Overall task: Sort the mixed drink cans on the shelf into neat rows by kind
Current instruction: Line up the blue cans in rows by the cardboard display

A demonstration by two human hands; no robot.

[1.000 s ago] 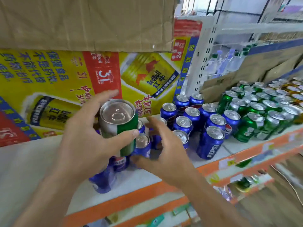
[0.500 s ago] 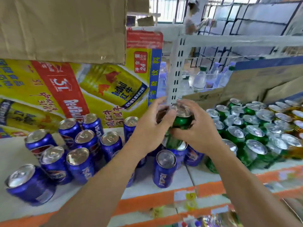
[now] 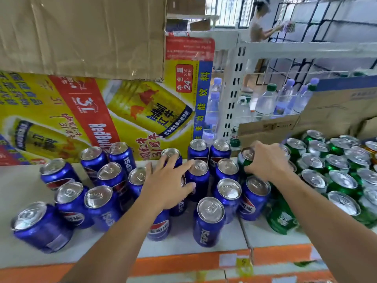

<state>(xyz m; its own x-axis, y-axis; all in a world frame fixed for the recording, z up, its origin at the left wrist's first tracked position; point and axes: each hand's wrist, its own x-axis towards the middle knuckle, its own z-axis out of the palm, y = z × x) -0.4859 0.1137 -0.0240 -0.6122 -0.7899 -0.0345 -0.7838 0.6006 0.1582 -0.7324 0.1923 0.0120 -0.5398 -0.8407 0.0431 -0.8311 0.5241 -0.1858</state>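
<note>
Green can (image 3: pixel 245 162) half hidden in right hand (image 3: pixel 267 162) grip, left hand (image 3: pixel 169 181) released, covering blue cans (image 3: pixel 199 180)

right hand (image 3: pixel 267 162): grips green can (image 3: pixel 243 161) | left hand (image 3: pixel 167 182): spread over blue cans (image 3: pixel 210 221)

the right hand (image 3: pixel 267 160) covers most of a green can (image 3: pixel 242 163). the left hand (image 3: pixel 167 180) hides the top of a blue can (image 3: pixel 181 205) beneath it. the right edge cuts off the outer green cans (image 3: pixel 369 177). the price tags (image 3: pixel 243 262) are blurred.
</note>
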